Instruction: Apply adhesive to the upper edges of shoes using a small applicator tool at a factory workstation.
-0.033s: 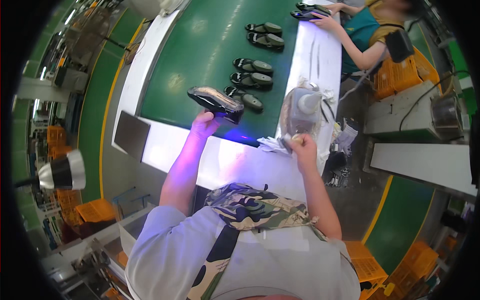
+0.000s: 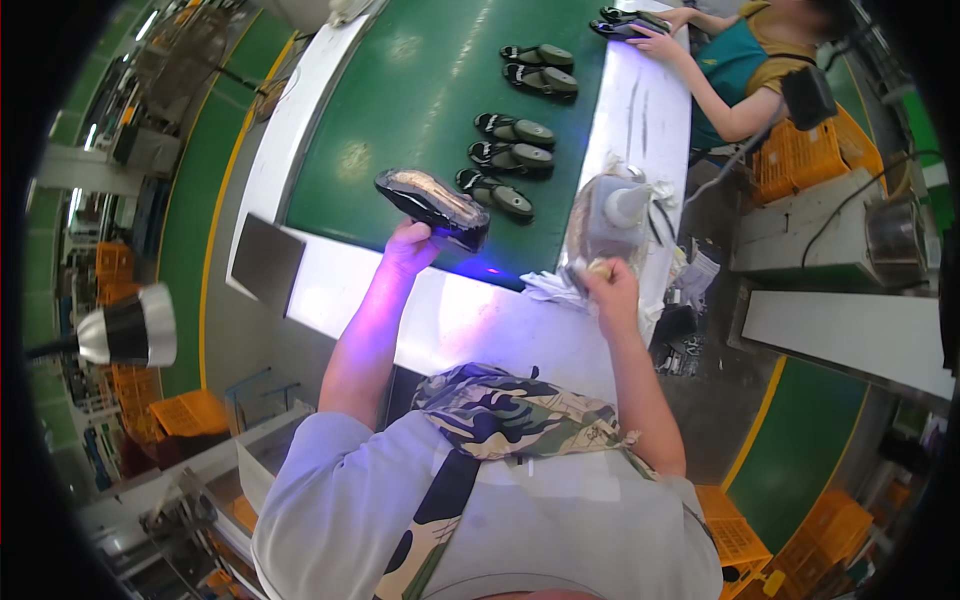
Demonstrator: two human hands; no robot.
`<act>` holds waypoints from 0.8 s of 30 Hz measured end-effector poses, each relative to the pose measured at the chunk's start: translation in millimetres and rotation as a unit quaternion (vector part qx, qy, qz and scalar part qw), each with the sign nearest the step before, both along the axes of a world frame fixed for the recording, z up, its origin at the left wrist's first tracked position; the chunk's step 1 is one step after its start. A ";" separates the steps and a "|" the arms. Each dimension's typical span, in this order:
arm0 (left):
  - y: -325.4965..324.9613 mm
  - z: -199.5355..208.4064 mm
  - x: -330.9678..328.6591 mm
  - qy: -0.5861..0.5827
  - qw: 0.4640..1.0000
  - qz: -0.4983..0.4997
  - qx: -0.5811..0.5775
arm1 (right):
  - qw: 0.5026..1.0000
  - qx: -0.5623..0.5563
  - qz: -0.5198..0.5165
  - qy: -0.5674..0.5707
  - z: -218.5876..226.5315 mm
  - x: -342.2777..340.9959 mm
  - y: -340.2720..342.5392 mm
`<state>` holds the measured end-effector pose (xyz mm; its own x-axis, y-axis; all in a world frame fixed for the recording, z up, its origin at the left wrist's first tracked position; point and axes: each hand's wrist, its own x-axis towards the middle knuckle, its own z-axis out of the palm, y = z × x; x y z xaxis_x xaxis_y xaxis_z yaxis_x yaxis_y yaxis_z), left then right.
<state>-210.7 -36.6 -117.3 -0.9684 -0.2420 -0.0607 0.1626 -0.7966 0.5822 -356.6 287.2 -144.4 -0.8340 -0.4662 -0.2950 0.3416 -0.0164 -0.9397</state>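
Observation:
My left hand [image 2: 408, 248] is closed round one end of a black shoe [image 2: 432, 207]. It holds the shoe tilted above the near end of the green conveyor belt [image 2: 390, 130], and its tan and dark underside shows. Violet light falls on my left forearm and the belt edge below. In my right hand [image 2: 612, 287] is a small brush [image 2: 577, 274] with a pale handle, pinched between the fingers. The brush's greyish end is beside a clear container [image 2: 603, 243], in which a white-topped bottle [image 2: 626, 207] stands. A crumpled white cloth [image 2: 551, 288] lies just left of the brush.
Several dark shoes [image 2: 511, 157] rest on the belt, mostly in pairs. At the far right, a co-worker [image 2: 735, 85] handles two more shoes [image 2: 628, 24] on the white side ledge [image 2: 640, 110]. A dark plate [image 2: 267, 262] sits at the left corner; a lamp [image 2: 128, 325] stands at far left.
The shoe in my left hand has turned slightly, showing a little more of its underside. The belt and its shoes appear shifted slightly right in the view. Both hands keep their hold.

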 end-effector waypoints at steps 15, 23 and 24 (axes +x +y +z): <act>14.2 145.8 149.4 0.047 0.416 0.310 -0.854 | 0.943 -0.240 0.228 0.017 134.5 81.3 -201.8; 16.2 158.1 206.7 0.017 0.371 0.324 -0.870 | 0.919 -0.276 0.282 0.002 135.8 137.8 -231.4; 15.1 157.6 211.3 0.013 0.369 0.326 -0.870 | 0.910 -0.298 0.289 0.010 134.3 144.0 -234.5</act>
<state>0.5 -21.6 40.3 -0.6639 -0.0742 0.7442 0.0135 0.9937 0.1111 -212.6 52.8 -10.1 -0.4018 -0.9005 0.1665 0.4385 -0.3488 -0.8283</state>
